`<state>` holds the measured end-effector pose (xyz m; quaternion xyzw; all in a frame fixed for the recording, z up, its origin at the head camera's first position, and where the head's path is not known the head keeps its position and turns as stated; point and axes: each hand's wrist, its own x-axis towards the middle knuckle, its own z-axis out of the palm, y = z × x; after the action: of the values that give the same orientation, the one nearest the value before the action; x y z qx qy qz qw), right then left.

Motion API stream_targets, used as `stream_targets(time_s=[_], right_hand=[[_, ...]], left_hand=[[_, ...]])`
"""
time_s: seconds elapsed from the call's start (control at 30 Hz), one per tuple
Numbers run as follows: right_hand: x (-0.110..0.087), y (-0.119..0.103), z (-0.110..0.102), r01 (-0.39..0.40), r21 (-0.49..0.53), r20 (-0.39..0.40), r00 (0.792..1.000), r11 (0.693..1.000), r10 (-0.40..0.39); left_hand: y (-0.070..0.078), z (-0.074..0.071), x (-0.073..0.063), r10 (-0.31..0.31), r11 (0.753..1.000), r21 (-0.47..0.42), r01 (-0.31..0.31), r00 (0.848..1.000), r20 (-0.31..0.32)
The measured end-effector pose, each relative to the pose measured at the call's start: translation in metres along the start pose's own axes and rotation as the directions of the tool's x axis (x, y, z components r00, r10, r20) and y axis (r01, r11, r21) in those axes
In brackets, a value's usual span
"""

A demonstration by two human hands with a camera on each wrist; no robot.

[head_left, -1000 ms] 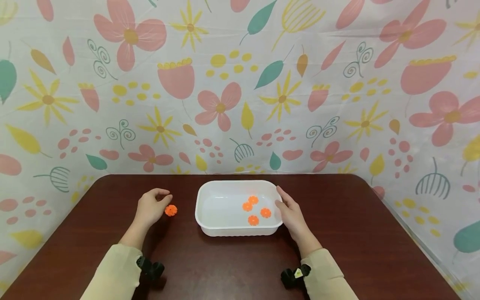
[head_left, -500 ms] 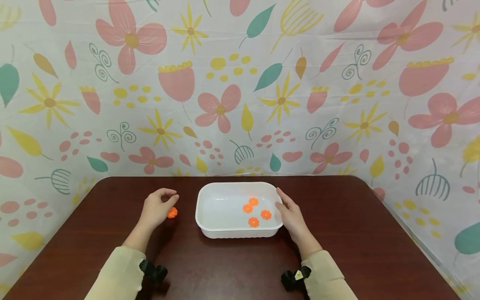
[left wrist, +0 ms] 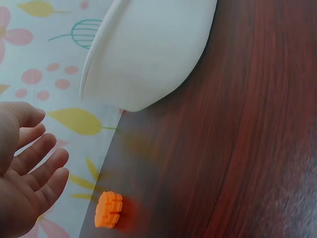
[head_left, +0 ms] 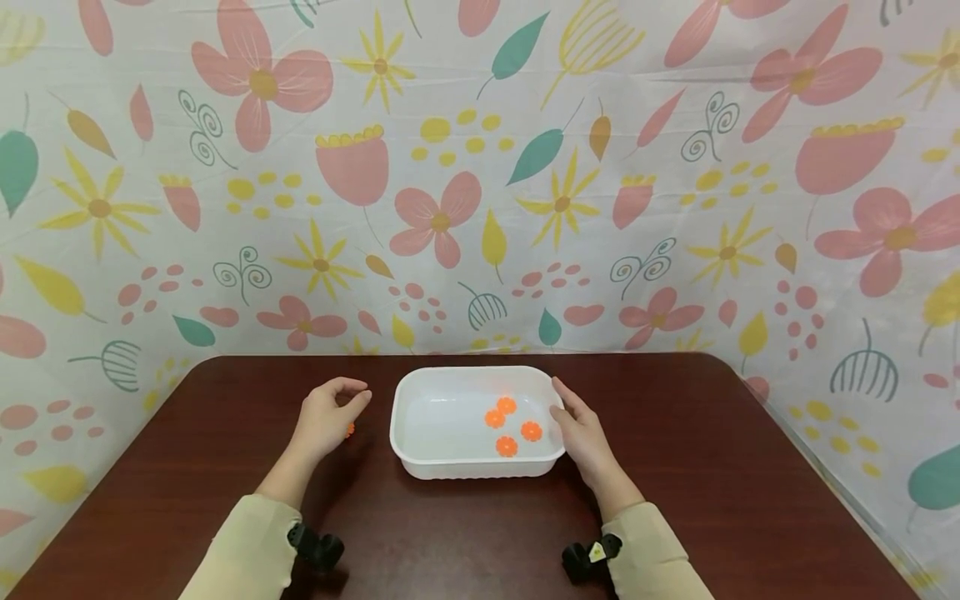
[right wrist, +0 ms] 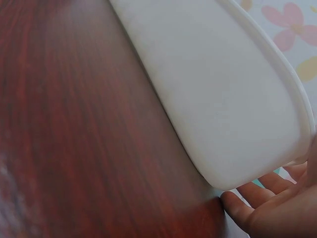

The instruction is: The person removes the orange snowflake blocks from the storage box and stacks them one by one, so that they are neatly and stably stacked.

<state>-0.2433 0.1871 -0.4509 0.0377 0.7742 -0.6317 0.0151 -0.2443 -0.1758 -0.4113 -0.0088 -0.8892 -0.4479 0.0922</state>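
A white rectangular basin (head_left: 435, 469) stands on the table. Several orange flower-shaped slices (head_left: 506, 447) lie apart inside its right half. My right hand (head_left: 583, 433) grips the basin's right end, thumb over the rim and fingers along the outer wall; the right wrist view shows those fingers (right wrist: 257, 193) beside the lower corner. To the left of the basin, my left hand (head_left: 324, 417) hovers with loosely bent fingers and holds nothing. Below that hand a small stack of orange flower-shaped slices (left wrist: 108, 210) sits on the table, mostly hidden by the hand in the head view.
The dark brown wooden table (head_left: 465, 542) reaches back to a flower-printed cloth (head_left: 480, 208). Black cameras are strapped to both wrists, by the cuffs of light sleeves (head_left: 243, 542).
My left hand has drifted right toward the basin, so it covers most of the orange stack in the head view. The right hand and the basin have stayed in place.
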Motion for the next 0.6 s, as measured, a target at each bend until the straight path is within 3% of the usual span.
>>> stream_targets(time_s=[0.23, 0.6], right_hand=[[0.0, 0.001, 0.0, 0.007, 0.003, -0.004, 1.0, 1.0, -0.007], [0.001, 0.001, 0.0, 0.01, 0.003, -0.003, 1.0, 1.0, -0.01]], left_hand=[[0.006, 0.009, -0.001, 0.055, 0.998, 0.01, -0.055, 0.998, -0.016], [0.02, 0.022, 0.0, 0.09, 0.995, -0.045, -0.09, 0.996, 0.008]])
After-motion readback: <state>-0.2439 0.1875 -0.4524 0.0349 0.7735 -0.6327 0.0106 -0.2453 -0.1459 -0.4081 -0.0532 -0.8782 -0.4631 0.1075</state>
